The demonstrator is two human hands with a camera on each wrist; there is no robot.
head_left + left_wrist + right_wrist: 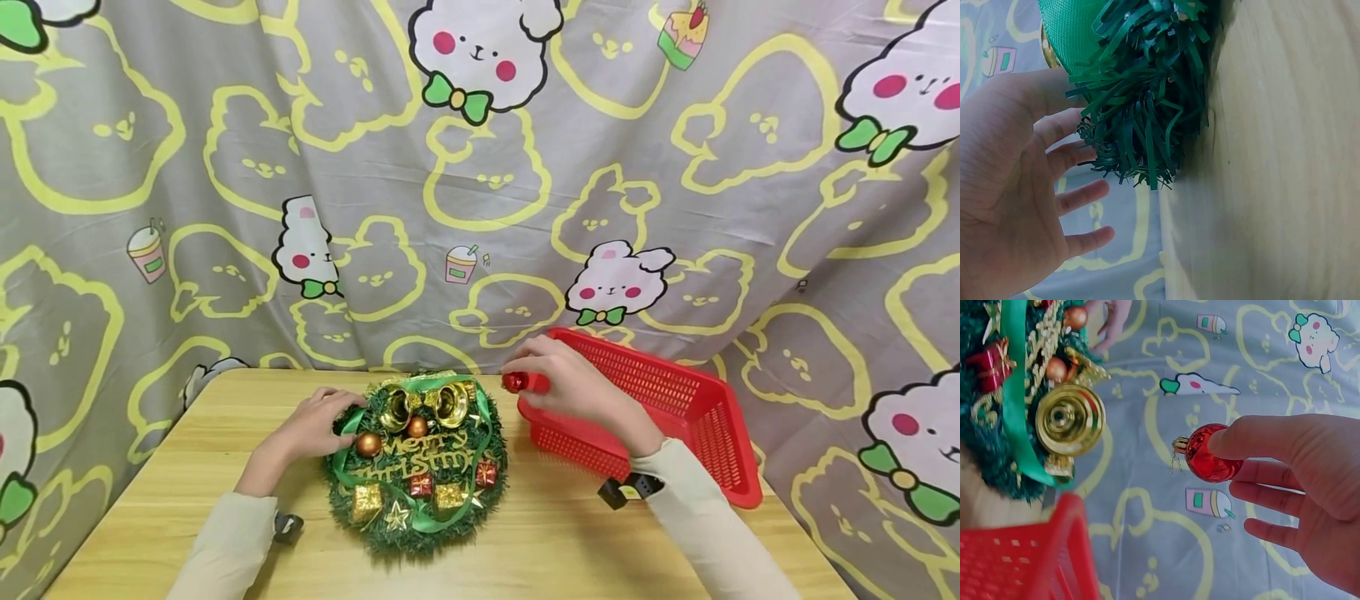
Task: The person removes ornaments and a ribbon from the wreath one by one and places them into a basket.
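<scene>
Cartoon-print curtain (495, 183) behind wooden worktop (255, 508). Right grip (573, 383) pinching red bauble (1205, 464) by thumb and fingers, gold cap pointing away; bauble in air between wreath (408, 542) and red basket (652, 375). Left grip (307, 427) unclenched, fingers loosely extended at wreath's left edge. Wreath flat on worktop, bearing gold bells (452, 405), copper baubles (368, 444), gift boxes (367, 500), green ribbon (441, 524).

Head view: high, facing forward and down; 2 wrist views: close, sideways, sharing wreath (1147, 106).
</scene>
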